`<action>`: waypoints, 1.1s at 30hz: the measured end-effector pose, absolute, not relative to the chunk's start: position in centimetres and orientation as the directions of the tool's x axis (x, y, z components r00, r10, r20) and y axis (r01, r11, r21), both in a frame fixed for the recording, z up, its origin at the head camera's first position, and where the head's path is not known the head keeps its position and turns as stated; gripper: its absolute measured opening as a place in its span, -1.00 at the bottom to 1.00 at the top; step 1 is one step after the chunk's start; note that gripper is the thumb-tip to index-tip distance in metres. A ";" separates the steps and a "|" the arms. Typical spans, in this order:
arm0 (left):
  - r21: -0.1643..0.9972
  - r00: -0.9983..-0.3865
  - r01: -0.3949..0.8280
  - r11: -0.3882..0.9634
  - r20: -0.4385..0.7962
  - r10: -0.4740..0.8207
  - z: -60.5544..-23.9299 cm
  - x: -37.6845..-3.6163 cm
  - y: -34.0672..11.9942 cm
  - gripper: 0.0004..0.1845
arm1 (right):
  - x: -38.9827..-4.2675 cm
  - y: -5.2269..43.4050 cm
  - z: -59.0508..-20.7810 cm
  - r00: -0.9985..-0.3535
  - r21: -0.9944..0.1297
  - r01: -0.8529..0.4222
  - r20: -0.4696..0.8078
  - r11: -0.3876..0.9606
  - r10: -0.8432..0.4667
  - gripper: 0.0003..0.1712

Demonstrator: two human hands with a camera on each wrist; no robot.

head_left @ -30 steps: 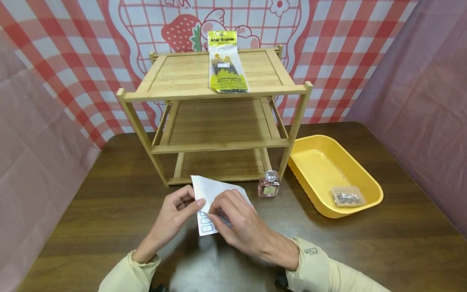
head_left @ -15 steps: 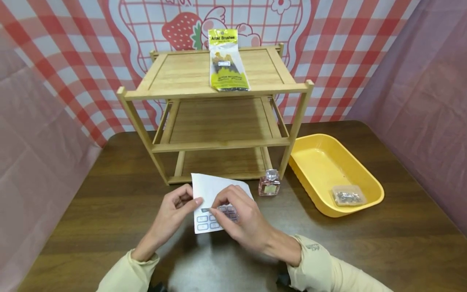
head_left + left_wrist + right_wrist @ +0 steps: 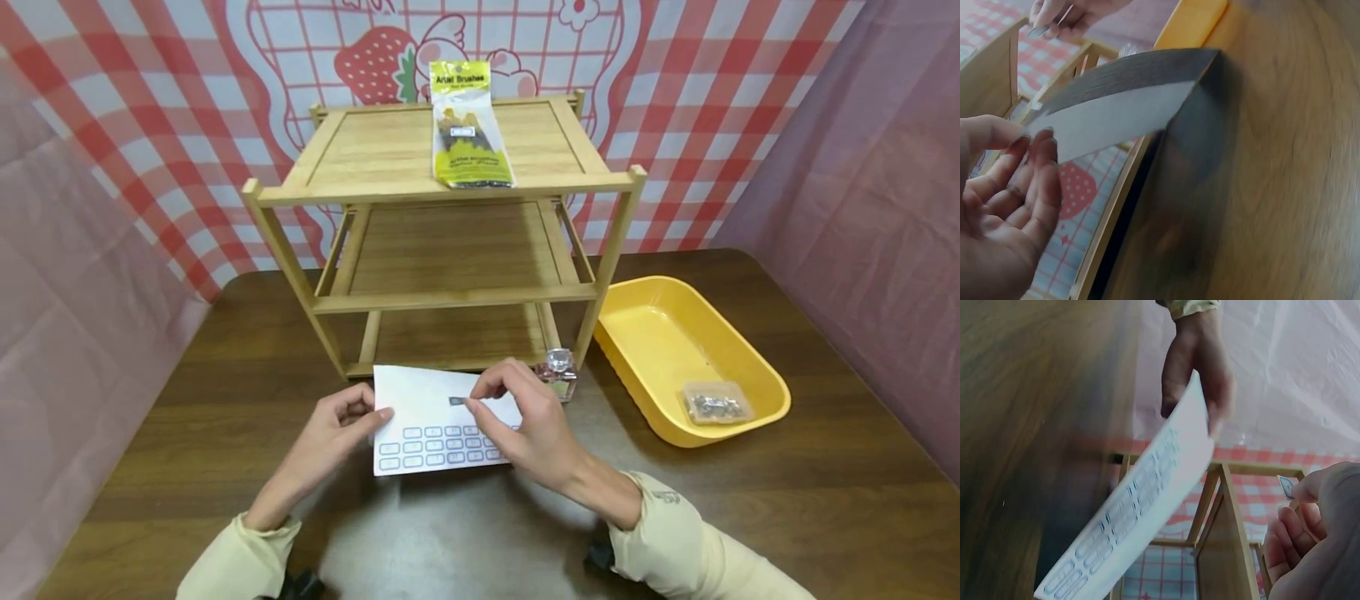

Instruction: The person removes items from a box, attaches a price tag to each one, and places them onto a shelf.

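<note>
My left hand (image 3: 330,437) pinches the left edge of a white sticker sheet (image 3: 420,392) between thumb and fingers. Rows of blue-outlined labels run along the sheet's lower half; its upper part is bare. My right hand (image 3: 536,429) pinches one small label sticker (image 3: 457,401) by its end, held over the sheet in the head view. In the right wrist view the label sticker (image 3: 1286,487) shows a dark border and stands apart from the sheet (image 3: 1141,506). A pink perfume bottle (image 3: 558,375) is just behind my right hand, partly covered by it.
A three-tier wooden shelf (image 3: 442,297) stands behind my hands. On its top lies a pack of artist brushes (image 3: 472,154) bearing a small label. To the right, a yellow tray (image 3: 652,333) holds a small clear box (image 3: 716,402) of metal pieces.
The label sticker has come off the sheet in my right hand, which has moved right and slightly up. The left hand and sheet have shifted a little left, and the sheet lies flatter.
</note>
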State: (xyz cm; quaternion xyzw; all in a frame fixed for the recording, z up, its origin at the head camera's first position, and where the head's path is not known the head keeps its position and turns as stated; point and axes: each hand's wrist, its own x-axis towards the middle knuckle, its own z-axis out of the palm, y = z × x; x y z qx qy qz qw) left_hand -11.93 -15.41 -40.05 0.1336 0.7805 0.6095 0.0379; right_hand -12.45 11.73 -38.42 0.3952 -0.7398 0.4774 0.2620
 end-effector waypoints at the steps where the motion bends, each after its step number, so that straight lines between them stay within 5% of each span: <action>1: 0.960 -0.962 0.143 0.241 0.078 0.262 -40.1 -12.0 -15.6 -0.84 | -12.5 11.9 -38.4 -0.557 -0.504 -0.830 0.762 0.238 -0.331 -0.76; 15: 0.873 -0.963 -0.012 0.488 -0.142 0.230 -41.0 -12.9 -17.6 -0.82 | -13.4 13.8 -39.0 -0.597 -0.508 -0.798 0.739 0.325 -0.313 -0.74; 33: 0.735 -0.973 -0.056 0.675 -0.192 0.128 -41.6 -13.3 -18.4 -0.81 | -13.8 14.5 -39.1 -0.609 -0.509 -0.785 0.736 0.353 -0.294 -0.67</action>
